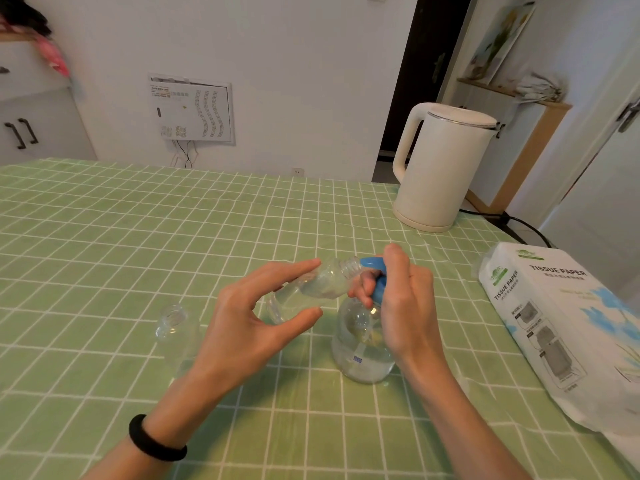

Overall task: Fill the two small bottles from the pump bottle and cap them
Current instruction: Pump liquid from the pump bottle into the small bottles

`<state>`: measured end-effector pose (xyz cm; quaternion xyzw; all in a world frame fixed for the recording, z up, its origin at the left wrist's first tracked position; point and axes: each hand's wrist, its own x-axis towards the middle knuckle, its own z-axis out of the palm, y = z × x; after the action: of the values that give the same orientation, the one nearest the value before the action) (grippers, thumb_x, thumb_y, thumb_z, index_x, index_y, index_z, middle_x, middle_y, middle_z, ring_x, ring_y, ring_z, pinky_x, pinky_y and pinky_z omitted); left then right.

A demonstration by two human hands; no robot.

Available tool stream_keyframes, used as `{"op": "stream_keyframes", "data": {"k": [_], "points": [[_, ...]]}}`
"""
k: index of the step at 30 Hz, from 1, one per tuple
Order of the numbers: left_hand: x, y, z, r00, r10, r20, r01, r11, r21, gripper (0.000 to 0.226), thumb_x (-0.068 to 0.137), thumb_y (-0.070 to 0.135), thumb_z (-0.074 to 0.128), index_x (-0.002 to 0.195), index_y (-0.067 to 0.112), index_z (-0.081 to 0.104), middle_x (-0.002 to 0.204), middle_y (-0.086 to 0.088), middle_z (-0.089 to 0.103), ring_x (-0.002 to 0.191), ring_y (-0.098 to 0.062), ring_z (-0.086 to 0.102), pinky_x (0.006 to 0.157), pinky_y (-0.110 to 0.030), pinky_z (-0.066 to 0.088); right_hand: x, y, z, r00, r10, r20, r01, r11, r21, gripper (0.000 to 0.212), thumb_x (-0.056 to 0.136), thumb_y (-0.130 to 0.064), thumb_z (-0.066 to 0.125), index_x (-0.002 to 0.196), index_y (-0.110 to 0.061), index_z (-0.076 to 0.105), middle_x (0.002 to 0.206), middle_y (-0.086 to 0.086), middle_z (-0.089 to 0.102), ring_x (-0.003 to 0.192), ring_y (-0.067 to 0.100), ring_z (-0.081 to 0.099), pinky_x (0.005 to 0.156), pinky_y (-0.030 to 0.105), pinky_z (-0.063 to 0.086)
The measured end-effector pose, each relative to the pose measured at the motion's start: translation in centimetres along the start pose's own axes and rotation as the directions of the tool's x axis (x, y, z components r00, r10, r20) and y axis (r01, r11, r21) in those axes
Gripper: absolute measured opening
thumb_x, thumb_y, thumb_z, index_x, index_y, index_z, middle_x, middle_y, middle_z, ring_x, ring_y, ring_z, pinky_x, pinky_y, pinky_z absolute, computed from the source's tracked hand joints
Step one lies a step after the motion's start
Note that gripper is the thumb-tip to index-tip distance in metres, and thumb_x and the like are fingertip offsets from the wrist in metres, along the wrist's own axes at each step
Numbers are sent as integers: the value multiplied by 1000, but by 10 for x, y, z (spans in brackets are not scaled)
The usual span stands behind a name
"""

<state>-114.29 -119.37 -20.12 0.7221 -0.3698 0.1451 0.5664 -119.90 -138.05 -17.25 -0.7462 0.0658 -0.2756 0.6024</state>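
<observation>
**Filling the first small bottle: handling notes**

My left hand [266, 313] holds one small bottle [311, 289] tilted, thumb under and fingertips over the body, with its threaded mouth brought up to the blue nozzle. My right hand [398, 299] is closed around the blue pump head [375, 275] of the pump bottle [363, 344], which stands on the bench [104, 237] near the middle, toward the right edge.

Judged handling: the small bottle looks like thin clear plastic, light and easily dented, so I hold it at the body with light pressure and keep the neck clear. It should grow heavier and perhaps slick if liquid runs down it. The pump bottle is partly full and seems steady on its base; pressing off-centre could tip it.

The second small bottle [173, 327] stands open and uncapped beside my left wrist, close enough to be knocked by my forearm. I see no caps.

A tissue pack [561, 327] lies along the right edge. Further back, a white kettle [443, 168] sits at the far right corner, well apart, cord trailing off the edge.
</observation>
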Motion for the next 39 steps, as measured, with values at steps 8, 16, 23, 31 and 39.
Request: {"op": "stream_keyframes", "data": {"k": [8, 16, 23, 31, 39], "points": [[0, 0, 0, 1000, 8, 3, -8, 1000, 2, 54, 79, 21, 86, 132, 25, 71, 121, 17, 76, 112, -7, 71, 93, -14, 49, 2, -3, -1, 1000, -22, 18, 23, 999, -40, 51, 95, -31, 39, 47, -18, 49, 49, 4, 52, 59, 16, 63, 82, 57, 58], [0, 1, -1, 1000, 7, 5, -7, 1000, 3, 56, 80, 25, 86, 133, 29, 69, 121, 19, 76, 112, -5, 71, 92, -15, 50, 0, -3, -1, 1000, -11, 5, 11, 1000, -22, 58, 99, -39, 36, 47, -20, 49, 49, 3, 52, 60, 18, 64, 78, 42, 59], [1, 2, -1, 1000, 6, 9, -6, 1000, 5, 56, 79, 27, 87, 132, 28, 69, 122, 17, 76, 112, -6, 71, 92, -16, 51, 0, -5, 0, 1000, -1, -2, 1, 1000, -15, 62, 100, -49, 36, 48, -19, 50, 49, 5, 52, 60, 18, 65, 75, 33, 59], [0, 2, -1, 1000, 13, 22, -14, 1000, 4, 55, 80, 22, 86, 133, 26, 70, 122, 16, 76, 113, -4, 70, 94, -12, 48, 1, -1, -1, 1000, -26, -1, 26, 998, -59, 52, 96, -33, 40, 47, -18, 49, 49, 4, 52, 60, 14, 64, 81, 56, 59], [1, 2, -1, 1000, 7, 8, -7, 1000, 4, 55, 79, 22, 86, 132, 29, 70, 121, 16, 76, 113, -6, 70, 93, -13, 49, 1, -1, 0, 1000, -9, -10, 9, 999, -34, 64, 98, -53, 37, 48, -15, 50, 48, 5, 51, 62, 16, 68, 82, 52, 60]]}}
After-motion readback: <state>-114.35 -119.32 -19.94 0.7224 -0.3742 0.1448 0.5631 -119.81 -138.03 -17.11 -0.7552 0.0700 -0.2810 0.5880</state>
